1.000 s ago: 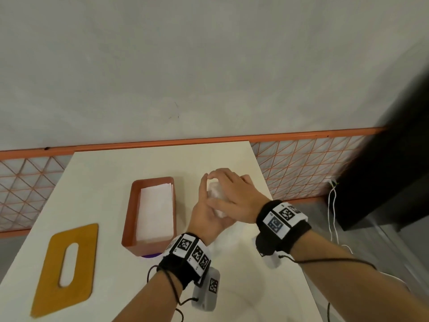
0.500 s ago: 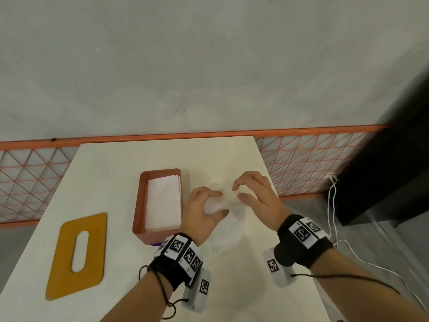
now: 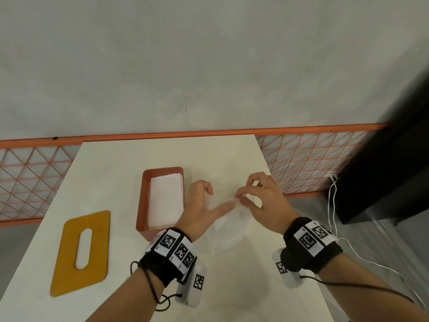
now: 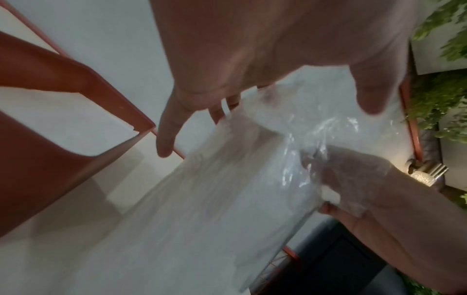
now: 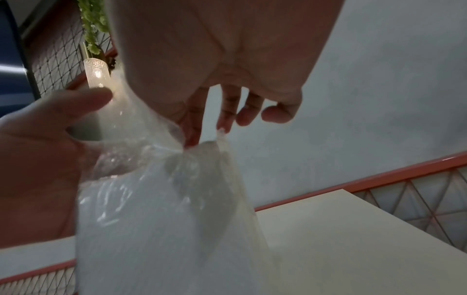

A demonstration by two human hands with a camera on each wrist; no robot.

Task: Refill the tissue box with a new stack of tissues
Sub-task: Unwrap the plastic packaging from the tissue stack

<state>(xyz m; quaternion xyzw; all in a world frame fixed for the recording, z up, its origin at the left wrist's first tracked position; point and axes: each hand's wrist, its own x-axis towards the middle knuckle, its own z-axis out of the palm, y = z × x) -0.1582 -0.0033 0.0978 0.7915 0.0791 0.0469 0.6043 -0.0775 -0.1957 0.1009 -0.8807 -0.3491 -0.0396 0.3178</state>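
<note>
The orange tissue box [image 3: 140, 205] stands open on the table, with a white tissue stack [image 3: 164, 201] lying inside it. Its yellow lid [image 3: 69, 252], which has an oval slot, lies flat to the left. Right of the box, a clear plastic wrapper [image 3: 228, 231] hangs between my hands. My right hand [image 3: 246, 196] pinches the wrapper's top between thumb and fingers, as the right wrist view shows [image 5: 199, 137]. My left hand [image 3: 199, 205] is relaxed with its thumb stretched out. The wrapper [image 5: 164, 219] drapes against that palm. The box wall [image 4: 50, 139] sits just left of my left fingers [image 4: 164, 135].
The cream table [image 3: 232, 287] ends close to my right wrist. An orange mesh fence [image 3: 301, 163] runs behind the table. A black cabinet [image 3: 394, 170] and white cables [image 3: 332, 205] are at the right, off the table.
My hands have drawn apart. The wrapper, bunched between both hands before, now hangs stretched from my right fingers, and my left hand has loosened its grip.
</note>
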